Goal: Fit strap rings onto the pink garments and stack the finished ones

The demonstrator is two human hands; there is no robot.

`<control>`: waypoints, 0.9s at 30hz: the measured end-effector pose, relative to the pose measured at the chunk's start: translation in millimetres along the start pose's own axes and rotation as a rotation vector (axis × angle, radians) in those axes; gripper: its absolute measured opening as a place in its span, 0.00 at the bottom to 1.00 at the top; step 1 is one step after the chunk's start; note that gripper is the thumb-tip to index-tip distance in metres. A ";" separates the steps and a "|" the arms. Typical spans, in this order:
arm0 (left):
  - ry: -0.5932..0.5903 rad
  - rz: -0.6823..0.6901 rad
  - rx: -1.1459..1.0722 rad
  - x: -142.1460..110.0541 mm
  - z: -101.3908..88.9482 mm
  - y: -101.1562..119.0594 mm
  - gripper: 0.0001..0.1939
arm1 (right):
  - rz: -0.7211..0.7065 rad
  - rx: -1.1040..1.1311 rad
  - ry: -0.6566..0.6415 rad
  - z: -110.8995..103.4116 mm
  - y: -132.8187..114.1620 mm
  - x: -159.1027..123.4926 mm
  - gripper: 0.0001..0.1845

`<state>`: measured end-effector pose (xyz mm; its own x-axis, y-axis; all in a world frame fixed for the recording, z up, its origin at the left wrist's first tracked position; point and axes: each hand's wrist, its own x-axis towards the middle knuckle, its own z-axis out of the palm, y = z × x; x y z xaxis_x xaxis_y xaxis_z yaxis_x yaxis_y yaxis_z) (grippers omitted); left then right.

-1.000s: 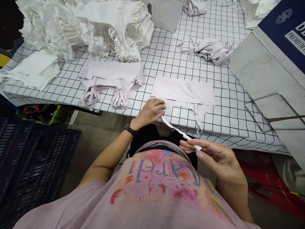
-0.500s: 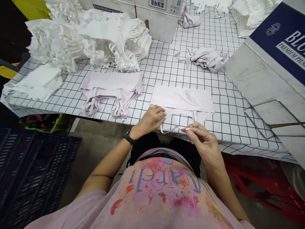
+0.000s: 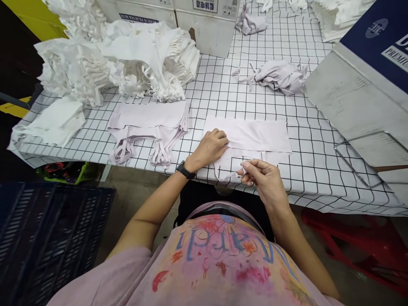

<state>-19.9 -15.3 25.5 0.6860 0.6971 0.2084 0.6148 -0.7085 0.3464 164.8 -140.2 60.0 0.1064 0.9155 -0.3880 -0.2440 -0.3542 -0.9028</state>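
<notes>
A pale pink camisole top (image 3: 251, 131) lies flat on the checked tablecloth in front of me, its straps toward my body. My left hand (image 3: 213, 145) rests on its left part, with the fingers curled together against the fabric; what lies under the fingertips is hidden. A thin pale strap (image 3: 225, 177) loops from the top's lower left across to my right hand (image 3: 259, 172). That hand is closed, pinching the strap's end between thumb and fingers just above the table's front edge. The second strap (image 3: 263, 156) lies on the cloth behind my right hand.
Left of the top is a neat stack of pink tops (image 3: 148, 117). Behind it are heaped white garments (image 3: 153, 59). A crumpled pink pile (image 3: 282, 76) lies farther back. Cardboard boxes stand at the back (image 3: 207, 34) and right (image 3: 353, 93). A red stool (image 3: 360, 255) is below right.
My left hand has slid up and slightly right onto the top. My right hand has shifted a little left with the strap, its fingers more curled. The view has tilted slightly.
</notes>
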 end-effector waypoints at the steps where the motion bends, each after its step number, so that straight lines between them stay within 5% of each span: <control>1: 0.004 0.003 0.005 0.9 0.7 -0.6 0.09 | 0.014 0.039 0.012 1.2 1.2 5.0 0.15; 7: 0.067 -0.022 -0.109 2.8 7.3 -10.5 0.09 | 0.138 0.209 0.062 10.1 4.4 29.9 0.20; 14: 0.191 -0.105 -0.337 10.0 11.6 -18.1 0.04 | 0.086 0.217 0.129 24.1 6.1 47.4 0.15; 27: 0.281 0.045 -0.199 5.6 16.7 -15.6 0.06 | 0.037 0.216 0.229 41.4 1.3 68.1 0.07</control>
<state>-19.1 -2.1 6.0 0.5598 0.6880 0.4618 0.4793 -0.7234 0.4969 131.9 -70.4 40.0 0.3022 0.8273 -0.4735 -0.4480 -0.3152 -0.8366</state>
